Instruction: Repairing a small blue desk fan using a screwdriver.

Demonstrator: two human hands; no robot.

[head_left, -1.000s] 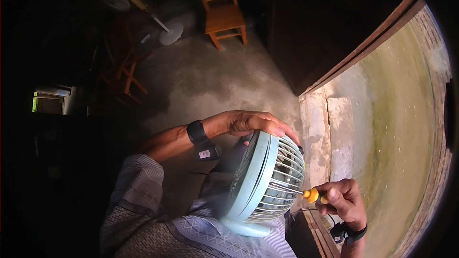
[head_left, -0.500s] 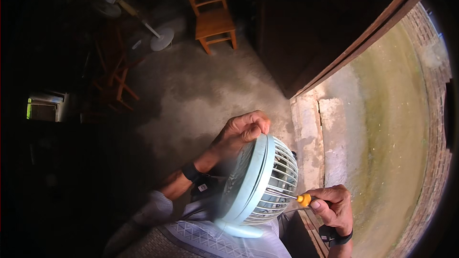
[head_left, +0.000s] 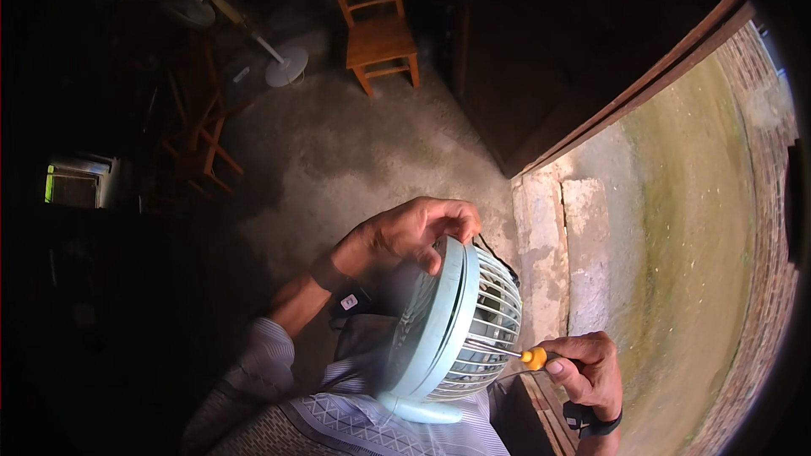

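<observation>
The left hand (head_left: 418, 232) has shifted its hold on the light-blue desk fan (head_left: 448, 317). One second earlier it lay over the top of the rim with its fingers reaching onto the wire rear guard (head_left: 497, 312). Half a second earlier it was drawn back to the rim's upper edge. Now the fingers are curled at that edge and the thumb lies lower, against the front face. The hand appears to grip the rim from the front side, leaving the upper guard bars uncovered; a dark strip shows behind them, but its nature cannot be determined.

The right hand (head_left: 587, 369) is unchanged in function. It grips the yellow-and-dark handle of the screwdriver (head_left: 534, 359), whose shaft passes between the guard bars into the housing in all three views. The tip is hidden behind the bars; whether it engages a fastener cannot be confirmed.

The fan stands tilted on the person's lap, its base (head_left: 422, 409) resting on the patterned garment (head_left: 355, 422), with the guard facing the right hand. Judged from this arrangement, the left hand steadies the fan at one point only, the lap carries the weight, and access through the guard remains unobstructed for the screwdriver.
</observation>
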